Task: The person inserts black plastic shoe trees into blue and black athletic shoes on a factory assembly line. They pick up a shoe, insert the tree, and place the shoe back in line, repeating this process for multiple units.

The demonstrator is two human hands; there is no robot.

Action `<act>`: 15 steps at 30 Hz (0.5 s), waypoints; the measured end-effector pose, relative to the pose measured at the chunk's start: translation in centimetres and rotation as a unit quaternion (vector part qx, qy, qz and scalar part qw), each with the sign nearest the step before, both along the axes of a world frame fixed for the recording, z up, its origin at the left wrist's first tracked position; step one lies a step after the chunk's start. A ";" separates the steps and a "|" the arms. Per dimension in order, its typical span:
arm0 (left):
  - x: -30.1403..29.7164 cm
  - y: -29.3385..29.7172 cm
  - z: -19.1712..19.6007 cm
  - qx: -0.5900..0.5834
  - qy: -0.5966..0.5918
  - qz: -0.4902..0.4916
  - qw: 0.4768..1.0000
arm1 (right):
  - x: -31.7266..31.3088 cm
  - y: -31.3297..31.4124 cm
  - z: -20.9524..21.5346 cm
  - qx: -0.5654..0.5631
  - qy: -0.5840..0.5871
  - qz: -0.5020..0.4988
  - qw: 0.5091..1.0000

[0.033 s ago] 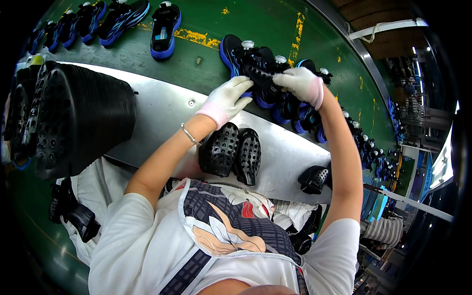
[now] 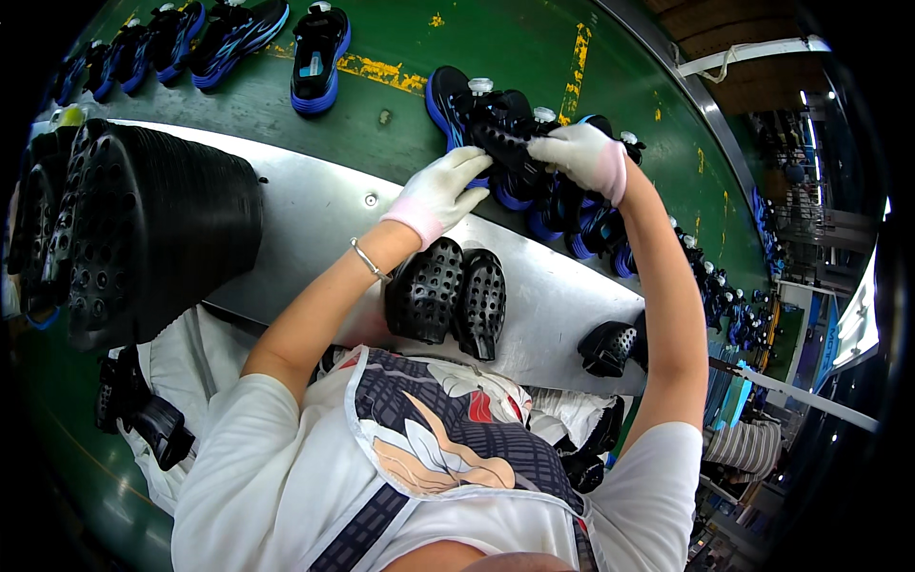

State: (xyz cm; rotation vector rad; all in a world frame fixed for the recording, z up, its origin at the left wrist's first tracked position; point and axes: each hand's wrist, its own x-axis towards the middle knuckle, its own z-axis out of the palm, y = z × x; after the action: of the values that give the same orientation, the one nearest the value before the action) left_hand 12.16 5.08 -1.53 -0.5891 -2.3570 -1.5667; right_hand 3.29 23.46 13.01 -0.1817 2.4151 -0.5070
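My left hand (image 2: 440,194), in a white glove with a pink cuff, has its fingers and thumb on either side of the near end of a black and blue sneaker (image 2: 482,181). My right hand (image 2: 583,158), gloved the same way, is closed at the end of a black perforated shoe insert (image 2: 507,148). The insert lies tilted over the sneaker's opening; its lower part is hard to make out against the dark shoes. Two more black inserts (image 2: 481,300) rest side by side on the metal ledge (image 2: 315,195), just in front of me.
A large nested stack of black inserts (image 2: 181,205) stands at the left. Another insert (image 2: 607,348) lies on the ledge by my right forearm. Sneakers line the green surface (image 2: 400,143), one single sneaker (image 2: 320,59) at the back and a long row (image 2: 715,286) toward the right.
My right hand and the end of the insert under it have shifted very slightly. The left hand has stayed in place.
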 end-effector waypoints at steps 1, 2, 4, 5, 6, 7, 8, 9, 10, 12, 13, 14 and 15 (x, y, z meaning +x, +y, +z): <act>-0.2 0.2 0.1 -0.022 -0.018 0.002 1.000 | -1.1 0.1 -0.8 0.037 0.001 0.025 0.999; -0.4 0.1 0.1 -0.044 -0.035 0.007 0.998 | -1.5 -1.0 -0.7 0.059 0.014 0.044 0.997; -1.1 0.3 -0.5 -0.060 -0.040 0.004 0.997 | -1.6 -3.1 -1.3 0.105 0.040 0.065 0.992; -1.4 0.2 -0.4 -0.076 -0.044 0.006 0.996 | -1.6 -4.6 -1.7 0.128 0.054 0.072 0.988; -1.6 0.0 -0.3 -0.099 -0.056 -0.009 0.993 | -1.4 -6.1 -1.9 0.174 0.061 0.088 0.979; -1.6 0.0 0.1 -0.100 -0.056 -0.008 0.993 | -1.5 -7.1 -3.6 0.221 0.076 0.095 0.968; -1.7 0.1 0.5 -0.139 -0.095 -0.006 0.986 | -1.2 -8.1 -4.1 0.226 0.088 0.111 0.964; -1.8 0.3 0.7 -0.176 -0.134 -0.005 0.975 | -0.9 -8.8 -4.5 0.231 0.099 0.126 0.960; -2.1 0.4 0.6 -0.200 -0.167 -0.016 0.965 | -1.1 -9.0 -4.8 0.224 0.109 0.138 0.958; -3.0 0.3 -0.3 -0.176 -0.142 -0.035 0.973 | -2.2 -9.2 -5.4 0.235 0.089 0.151 0.956; -3.6 0.3 -1.3 -0.158 -0.110 -0.047 0.980 | -3.0 -9.2 -5.8 0.239 0.082 0.160 0.954; -4.2 0.4 -1.7 -0.166 -0.102 -0.062 0.979 | -3.3 -9.3 -5.8 0.245 0.078 0.180 0.949; -4.4 0.0 -3.0 -0.165 -0.072 -0.063 0.982 | -3.9 -9.9 -6.3 0.244 0.040 0.177 0.953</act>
State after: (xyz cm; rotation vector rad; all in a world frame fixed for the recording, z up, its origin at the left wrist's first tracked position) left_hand 7.75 5.12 -4.56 -0.7289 -2.7672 -1.3122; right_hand -0.66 13.53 6.72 -0.4114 2.4290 0.2647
